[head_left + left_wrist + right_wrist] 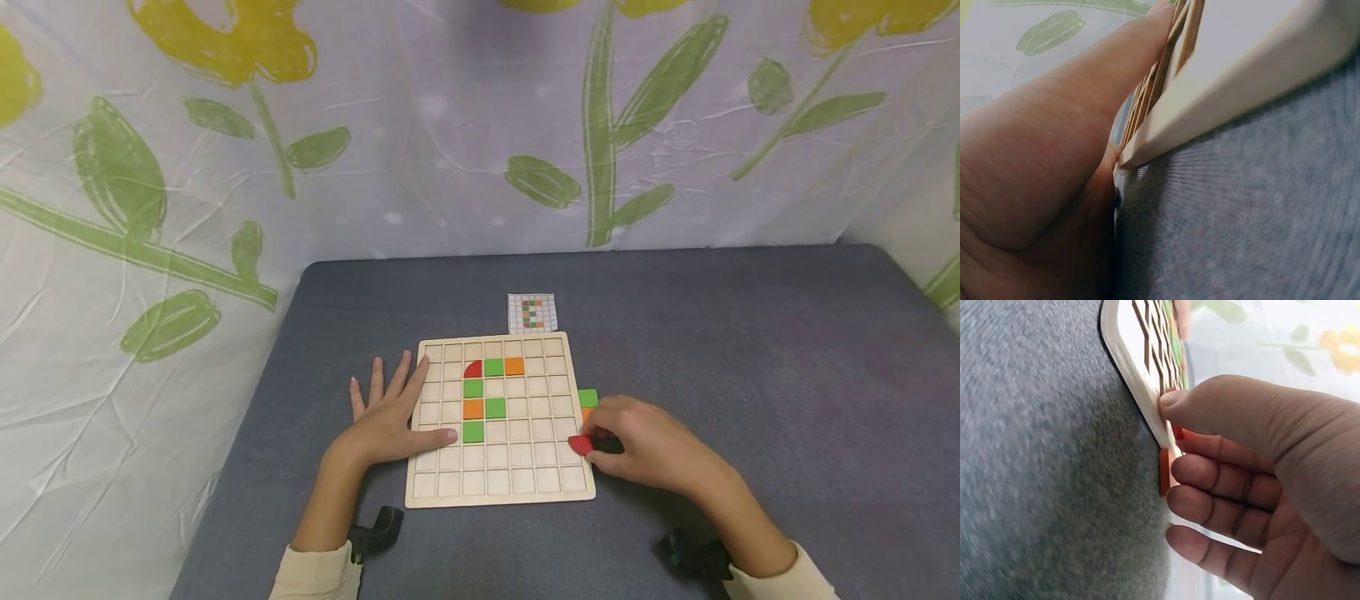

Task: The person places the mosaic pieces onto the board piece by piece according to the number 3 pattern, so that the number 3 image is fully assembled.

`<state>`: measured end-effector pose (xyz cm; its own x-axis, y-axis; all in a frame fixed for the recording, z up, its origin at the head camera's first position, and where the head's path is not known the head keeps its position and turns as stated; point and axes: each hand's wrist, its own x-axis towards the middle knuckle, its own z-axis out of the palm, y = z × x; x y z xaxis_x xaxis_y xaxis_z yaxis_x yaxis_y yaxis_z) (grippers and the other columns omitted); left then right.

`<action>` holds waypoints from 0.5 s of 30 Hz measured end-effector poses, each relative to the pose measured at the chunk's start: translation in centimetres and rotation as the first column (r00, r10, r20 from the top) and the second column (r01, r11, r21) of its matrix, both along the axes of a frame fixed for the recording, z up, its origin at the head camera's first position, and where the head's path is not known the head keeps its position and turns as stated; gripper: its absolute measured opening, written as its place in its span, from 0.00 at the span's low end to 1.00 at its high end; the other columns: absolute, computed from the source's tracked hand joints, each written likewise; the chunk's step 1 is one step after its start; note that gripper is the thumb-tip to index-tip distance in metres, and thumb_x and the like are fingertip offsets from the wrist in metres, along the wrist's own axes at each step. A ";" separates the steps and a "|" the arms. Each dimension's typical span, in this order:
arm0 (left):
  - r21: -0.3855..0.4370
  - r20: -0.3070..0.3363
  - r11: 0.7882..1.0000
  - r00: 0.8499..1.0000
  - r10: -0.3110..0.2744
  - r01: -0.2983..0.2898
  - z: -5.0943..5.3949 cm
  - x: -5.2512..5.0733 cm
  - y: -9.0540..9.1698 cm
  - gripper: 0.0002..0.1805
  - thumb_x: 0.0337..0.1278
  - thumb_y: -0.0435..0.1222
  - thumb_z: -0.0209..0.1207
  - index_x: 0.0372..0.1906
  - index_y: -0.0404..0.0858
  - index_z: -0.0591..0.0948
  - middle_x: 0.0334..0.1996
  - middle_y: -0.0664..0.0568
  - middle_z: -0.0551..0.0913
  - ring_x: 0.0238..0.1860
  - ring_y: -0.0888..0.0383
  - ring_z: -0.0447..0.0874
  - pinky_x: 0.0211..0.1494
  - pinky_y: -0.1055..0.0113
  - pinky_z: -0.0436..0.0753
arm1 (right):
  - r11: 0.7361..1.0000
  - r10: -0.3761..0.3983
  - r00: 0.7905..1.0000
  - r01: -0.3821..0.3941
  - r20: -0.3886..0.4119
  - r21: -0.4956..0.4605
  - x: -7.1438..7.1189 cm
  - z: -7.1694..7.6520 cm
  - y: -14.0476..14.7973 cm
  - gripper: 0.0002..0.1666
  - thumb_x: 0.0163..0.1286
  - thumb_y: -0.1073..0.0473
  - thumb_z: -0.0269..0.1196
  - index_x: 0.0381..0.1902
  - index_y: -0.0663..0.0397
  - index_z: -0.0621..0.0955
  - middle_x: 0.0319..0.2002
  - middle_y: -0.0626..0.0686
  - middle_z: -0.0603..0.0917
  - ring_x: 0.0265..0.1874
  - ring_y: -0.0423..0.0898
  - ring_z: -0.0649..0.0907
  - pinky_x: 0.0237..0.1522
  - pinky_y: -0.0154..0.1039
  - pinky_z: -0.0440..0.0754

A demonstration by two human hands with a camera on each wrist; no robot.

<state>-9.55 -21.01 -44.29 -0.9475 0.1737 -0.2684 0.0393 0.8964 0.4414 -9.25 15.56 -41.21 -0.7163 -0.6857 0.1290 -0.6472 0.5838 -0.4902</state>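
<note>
A wooden grid board (pixel 525 482) lies on the dark table. My left hand (pixel 381 429) rests on its left edge with spread, straight fingers; the thumb reaches over the cells. At the right edge, my right hand (pixel 648 446) pinches a red tile (pixel 580 444) with a curved side between thumb and fingers. Set in the grid are a red quarter-round tile (pixel 474 369), an orange tile (pixel 514 366) in the same row, another orange tile (pixel 473 409) lower down, and several green tiles (pixel 473 388). The left wrist view shows the thumb (pixel 1141 37) over the board's rim.
Beyond the board lies a small pattern card (pixel 532 313) with a coloured grid. Against the board's right side are a loose green tile (pixel 588 397) and an orange tile (pixel 1164 472), partly behind my right fingers. A flower-printed cloth (pixel 450 167) hangs behind the table.
</note>
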 end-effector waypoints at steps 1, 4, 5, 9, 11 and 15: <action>-0.003 0.000 1.000 1.000 -0.003 0.003 0.1 0.0 0.0 0.67 0.42 0.73 0.62 0.82 0.48 0.44 0.81 0.45 0.36 0.76 0.36 0.18 0.66 0.34 0.18 | 1.000 0.003 1.000 -0.003 -0.001 -0.004 0.0 0.0 -0.1 0.09 0.57 0.62 0.74 0.31 0.42 0.84 0.29 0.38 0.76 0.30 0.38 0.75 0.33 0.35 0.75; -0.022 0.004 1.000 1.000 -0.002 0.002 0.1 0.0 0.1 0.67 0.42 0.74 0.62 0.82 0.49 0.44 0.81 0.46 0.36 0.76 0.37 0.18 0.67 0.34 0.18 | 1.000 0.002 1.000 -0.002 -0.001 -0.005 0.1 -0.2 -0.4 0.08 0.57 0.61 0.73 0.32 0.43 0.84 0.30 0.38 0.76 0.30 0.37 0.75 0.33 0.34 0.74; -0.026 0.002 1.000 1.000 -0.002 0.002 0.0 0.0 0.1 0.67 0.42 0.74 0.62 0.82 0.49 0.44 0.81 0.46 0.36 0.76 0.37 0.18 0.67 0.34 0.18 | 1.000 0.001 1.000 -0.001 -0.001 -0.004 0.1 -0.2 -0.5 0.08 0.57 0.62 0.73 0.32 0.43 0.84 0.30 0.38 0.76 0.30 0.37 0.74 0.32 0.34 0.74; -0.026 -0.005 1.000 1.000 -0.002 0.002 -0.2 -0.1 0.0 0.67 0.42 0.74 0.61 0.82 0.49 0.44 0.81 0.46 0.36 0.76 0.37 0.18 0.66 0.34 0.18 | 1.000 -0.001 1.000 0.001 0.013 0.007 0.3 -0.4 -1.0 0.09 0.56 0.63 0.73 0.33 0.44 0.85 0.30 0.38 0.76 0.30 0.37 0.74 0.32 0.34 0.74; -0.023 -0.006 1.000 1.000 -0.003 0.003 -0.2 -0.1 -0.1 0.67 0.42 0.74 0.61 0.82 0.50 0.44 0.81 0.47 0.36 0.76 0.38 0.18 0.66 0.34 0.18 | 1.000 0.001 1.000 -0.001 0.017 0.001 0.3 -0.5 -1.2 0.10 0.55 0.65 0.73 0.32 0.44 0.85 0.29 0.38 0.76 0.30 0.37 0.74 0.32 0.33 0.74; -0.022 -0.010 1.000 1.000 -0.007 0.006 -0.2 -0.1 -0.1 0.67 0.41 0.75 0.61 0.82 0.50 0.44 0.81 0.47 0.36 0.76 0.38 0.18 0.66 0.34 0.17 | 1.000 0.008 1.000 -0.007 0.015 -0.019 0.3 -0.7 -1.5 0.10 0.55 0.65 0.72 0.32 0.44 0.84 0.28 0.37 0.76 0.29 0.37 0.74 0.31 0.33 0.74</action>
